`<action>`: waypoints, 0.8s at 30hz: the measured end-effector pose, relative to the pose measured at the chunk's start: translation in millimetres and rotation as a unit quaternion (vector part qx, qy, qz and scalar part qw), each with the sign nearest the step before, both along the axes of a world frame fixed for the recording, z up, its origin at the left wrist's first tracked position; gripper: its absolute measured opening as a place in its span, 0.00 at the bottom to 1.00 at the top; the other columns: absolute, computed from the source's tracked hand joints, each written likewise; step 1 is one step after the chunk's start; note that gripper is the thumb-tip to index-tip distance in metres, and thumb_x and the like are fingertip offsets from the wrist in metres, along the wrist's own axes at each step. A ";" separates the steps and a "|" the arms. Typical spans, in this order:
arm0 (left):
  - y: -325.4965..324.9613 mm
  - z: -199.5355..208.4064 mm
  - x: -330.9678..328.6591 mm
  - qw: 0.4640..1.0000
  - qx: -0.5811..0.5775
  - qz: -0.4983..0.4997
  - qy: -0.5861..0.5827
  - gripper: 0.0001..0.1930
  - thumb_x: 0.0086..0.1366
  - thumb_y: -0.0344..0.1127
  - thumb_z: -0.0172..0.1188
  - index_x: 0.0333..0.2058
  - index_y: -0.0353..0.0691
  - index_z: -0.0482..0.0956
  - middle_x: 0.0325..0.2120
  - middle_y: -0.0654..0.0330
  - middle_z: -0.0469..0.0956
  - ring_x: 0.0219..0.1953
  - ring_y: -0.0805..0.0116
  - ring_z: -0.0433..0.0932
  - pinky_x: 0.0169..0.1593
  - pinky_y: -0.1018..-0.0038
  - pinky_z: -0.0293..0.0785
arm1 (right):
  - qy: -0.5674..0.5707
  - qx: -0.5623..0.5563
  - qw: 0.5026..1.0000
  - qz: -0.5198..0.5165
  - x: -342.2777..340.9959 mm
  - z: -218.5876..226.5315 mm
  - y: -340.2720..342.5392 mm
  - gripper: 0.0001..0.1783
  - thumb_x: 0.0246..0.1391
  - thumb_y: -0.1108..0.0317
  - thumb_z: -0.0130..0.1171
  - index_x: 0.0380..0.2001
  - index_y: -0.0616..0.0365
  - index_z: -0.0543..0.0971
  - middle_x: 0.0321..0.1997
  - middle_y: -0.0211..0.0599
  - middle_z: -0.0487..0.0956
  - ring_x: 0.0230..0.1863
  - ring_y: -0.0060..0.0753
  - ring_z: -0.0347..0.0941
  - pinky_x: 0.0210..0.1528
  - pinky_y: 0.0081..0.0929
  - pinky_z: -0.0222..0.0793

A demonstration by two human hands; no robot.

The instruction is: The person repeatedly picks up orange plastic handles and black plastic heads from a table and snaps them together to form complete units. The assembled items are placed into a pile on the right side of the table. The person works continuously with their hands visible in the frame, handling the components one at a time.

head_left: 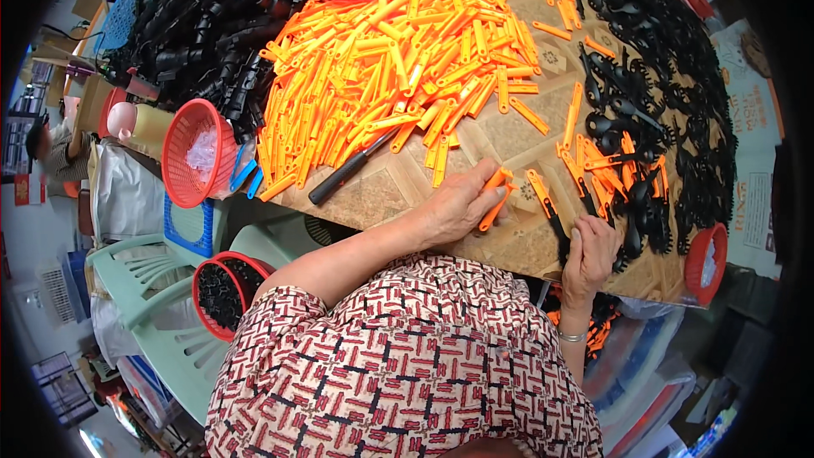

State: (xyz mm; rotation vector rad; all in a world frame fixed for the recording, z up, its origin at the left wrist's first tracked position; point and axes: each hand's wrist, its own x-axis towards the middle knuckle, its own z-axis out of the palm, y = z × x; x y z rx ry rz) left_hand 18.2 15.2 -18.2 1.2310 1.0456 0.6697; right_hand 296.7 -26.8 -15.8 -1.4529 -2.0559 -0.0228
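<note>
Near the table's front edge, my left hand [462, 203] is closed around a few orange plastic handle pieces [495, 212]. To its right, my right hand [590, 256] has its fingers curled against the black shaft of a utensil with an orange handle [540, 190]. The utensil's lower end is hidden by that hand. Just beyond the right hand lies a cluster of orange handles [604, 174], some with black shafts. A large heap of loose orange handle pieces [365, 76] covers the table ahead and left.
Black plastic utensils [636, 59], some with toothed heads, line the table's right side. More black parts [203, 25] pile up at far left. A black-handled tool [348, 171] lies by the orange heap. Red baskets [174, 153] and a green chair [140, 276] stand left.
</note>
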 end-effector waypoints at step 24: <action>116.2 23.1 -150.5 0.680 0.499 0.270 0.464 0.11 0.65 0.26 0.62 0.46 0.40 0.81 0.34 0.55 0.80 0.36 0.53 0.81 0.40 0.60 0.77 | -0.050 -0.074 0.996 0.028 -13.7 13.7 0.9 0.19 0.50 0.71 0.69 0.47 0.62 0.81 0.51 0.40 0.79 0.55 0.49 0.73 0.63 0.51 0.63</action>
